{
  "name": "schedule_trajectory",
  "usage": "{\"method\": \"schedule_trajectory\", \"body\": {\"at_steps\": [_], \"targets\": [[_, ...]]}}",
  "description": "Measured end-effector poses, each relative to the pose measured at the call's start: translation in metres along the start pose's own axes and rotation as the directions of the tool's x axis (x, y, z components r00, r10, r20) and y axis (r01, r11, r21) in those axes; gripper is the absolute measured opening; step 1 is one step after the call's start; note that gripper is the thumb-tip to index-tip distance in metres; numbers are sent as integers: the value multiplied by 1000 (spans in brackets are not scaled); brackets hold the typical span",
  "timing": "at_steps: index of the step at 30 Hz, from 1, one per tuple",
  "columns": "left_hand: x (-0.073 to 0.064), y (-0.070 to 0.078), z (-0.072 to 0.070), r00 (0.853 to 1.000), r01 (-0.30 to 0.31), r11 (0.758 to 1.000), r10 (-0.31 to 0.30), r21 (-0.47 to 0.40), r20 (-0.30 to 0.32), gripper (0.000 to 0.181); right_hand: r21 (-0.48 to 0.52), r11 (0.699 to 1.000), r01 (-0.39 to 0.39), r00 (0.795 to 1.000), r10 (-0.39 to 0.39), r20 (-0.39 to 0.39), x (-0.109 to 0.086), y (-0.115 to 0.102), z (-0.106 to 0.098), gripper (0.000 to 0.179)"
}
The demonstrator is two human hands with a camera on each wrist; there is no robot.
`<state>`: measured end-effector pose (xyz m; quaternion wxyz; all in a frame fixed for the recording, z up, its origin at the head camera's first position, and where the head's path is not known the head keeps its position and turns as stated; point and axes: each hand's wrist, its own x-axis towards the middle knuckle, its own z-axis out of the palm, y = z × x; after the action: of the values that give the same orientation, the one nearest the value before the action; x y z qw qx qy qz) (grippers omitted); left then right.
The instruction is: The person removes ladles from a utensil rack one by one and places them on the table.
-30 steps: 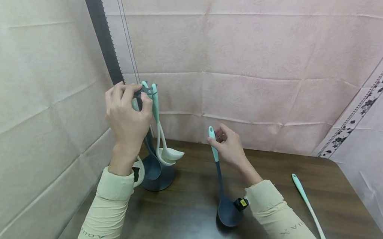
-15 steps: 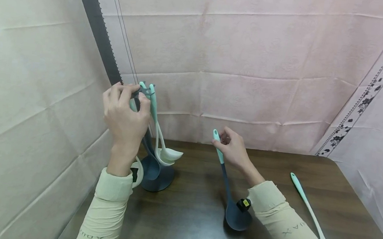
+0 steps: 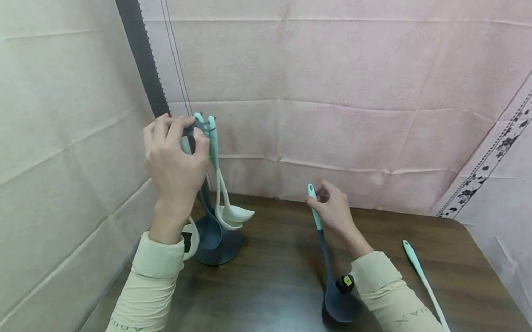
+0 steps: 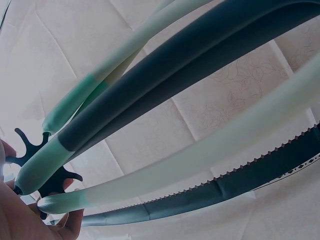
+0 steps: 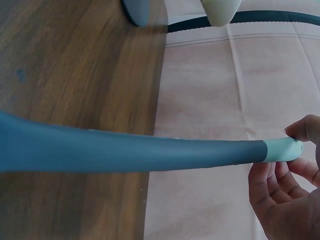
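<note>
My right hand pinches the mint handle of a dark blue ladle, thumb on one side and fingertips on the other. The ladle leans with its bowl low over the table; whether the bowl touches the wood I cannot tell. On the left, my left hand grips the dark hooked top of a utensil stand. Several mint-handled utensils hang from it, among them white ladles and a dark ladle. Part of the stand's post is hidden behind the left hand.
A white utensil with a mint handle lies on the right of the brown wooden table, partly behind the right sleeve. Pale cloth hangs behind the table and along its sides.
The right hand has moved to the right and slightly nearer, carrying the dark blue ladle along. The left hand keeps its grip on the stand's top, nearly still.
</note>
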<state>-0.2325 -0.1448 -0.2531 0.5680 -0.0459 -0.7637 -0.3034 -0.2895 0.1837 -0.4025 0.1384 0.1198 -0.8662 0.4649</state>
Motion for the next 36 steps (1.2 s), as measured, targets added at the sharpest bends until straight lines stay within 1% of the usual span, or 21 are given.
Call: {"method": "schedule_trajectory", "body": {"at_steps": [4,15,21,30,36], "targets": [[0,0,-1,1000,3,1000,-3,8,9,39,-25,1000,-14,1000,14,1,0,8,-1,15],[-1,-1,-1,1000,6,1000,-6,6,-1,39,-54,997,-53,999,53,3,-3,30,-4,16],[0,0,-1,1000,4,1000,-4,6,3,39,-67,994,-90,996,90,-7,-5,43,-7,16],[0,0,-1,1000,4,1000,-4,3,5,40,-77,992,-104,995,102,-21,-8,54,-11,15],[-1,-1,-1,1000,2,1000,-2,7,11,40,-96,987,-131,991,128,-33,-11,64,-15,16]]}}
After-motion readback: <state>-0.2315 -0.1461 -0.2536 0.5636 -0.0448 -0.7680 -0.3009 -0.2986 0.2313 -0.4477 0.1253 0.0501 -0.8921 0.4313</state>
